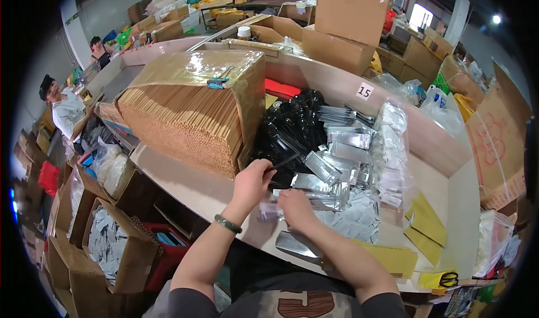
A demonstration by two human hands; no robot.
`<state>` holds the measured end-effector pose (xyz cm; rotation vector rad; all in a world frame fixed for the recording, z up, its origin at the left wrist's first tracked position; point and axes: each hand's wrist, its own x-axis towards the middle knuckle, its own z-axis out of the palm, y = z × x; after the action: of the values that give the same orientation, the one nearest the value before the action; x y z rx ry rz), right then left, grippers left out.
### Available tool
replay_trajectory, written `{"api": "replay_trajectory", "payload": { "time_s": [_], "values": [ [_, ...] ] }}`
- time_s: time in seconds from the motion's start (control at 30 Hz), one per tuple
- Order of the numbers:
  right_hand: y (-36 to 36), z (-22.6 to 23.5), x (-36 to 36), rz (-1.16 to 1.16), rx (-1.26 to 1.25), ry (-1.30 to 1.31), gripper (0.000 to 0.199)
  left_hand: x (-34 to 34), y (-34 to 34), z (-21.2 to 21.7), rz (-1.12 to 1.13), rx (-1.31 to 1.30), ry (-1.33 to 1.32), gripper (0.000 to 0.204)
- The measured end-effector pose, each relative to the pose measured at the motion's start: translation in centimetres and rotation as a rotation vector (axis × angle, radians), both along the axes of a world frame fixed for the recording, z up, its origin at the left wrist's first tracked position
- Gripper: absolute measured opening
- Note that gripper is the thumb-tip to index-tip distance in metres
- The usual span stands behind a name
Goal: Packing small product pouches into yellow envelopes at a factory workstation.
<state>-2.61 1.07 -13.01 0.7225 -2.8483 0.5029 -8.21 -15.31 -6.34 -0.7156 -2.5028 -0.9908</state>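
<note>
My left hand pinches a thin dark stick at the near edge of a heap of black items. A green bracelet circles that wrist. My right hand holds a small clear packet just above the table, beside a pile of silver foil pouches. One silver pouch lies flat under my right forearm. Small white sachets are spread to the right of that hand.
A large wrapped block of wooden sticks stands left of my hands. Clear bags and yellow envelopes lie to the right, scissors near the corner. Open cartons of packets sit below the table's left edge. Two people sit far left.
</note>
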Motion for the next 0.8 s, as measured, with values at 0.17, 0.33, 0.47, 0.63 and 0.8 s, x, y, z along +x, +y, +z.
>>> {"api": "replay_trajectory", "payload": {
  "time_s": [0.17,0.33,0.47,0.63,0.8],
  "values": [
    [1.4,3.3,-1.5,-0.111,-0.345,0.165,0.002,1.8,-3.6,-3.5,0.209,0.354,-0.302,0.016],
    [0.6,6.3,1.3,-0.236,-0.565,-0.255,0.013,6.9,-7.1,-5.1,0.373,0.383,-0.704,0.032],
    [5.7,3.6,5.3,-0.344,-0.636,-0.141,0.016,5.9,1.4,-3.2,0.265,0.113,-0.761,0.036],
    [6.4,2.7,8.3,-0.368,-0.722,-0.274,0.010,5.7,1.2,-5.8,0.246,0.080,-0.672,0.027],
    [3.8,5.8,11.8,-0.345,-0.516,-0.341,0.015,8.1,-5.4,-6.5,0.347,0.386,-0.671,0.023]
  ]
}}
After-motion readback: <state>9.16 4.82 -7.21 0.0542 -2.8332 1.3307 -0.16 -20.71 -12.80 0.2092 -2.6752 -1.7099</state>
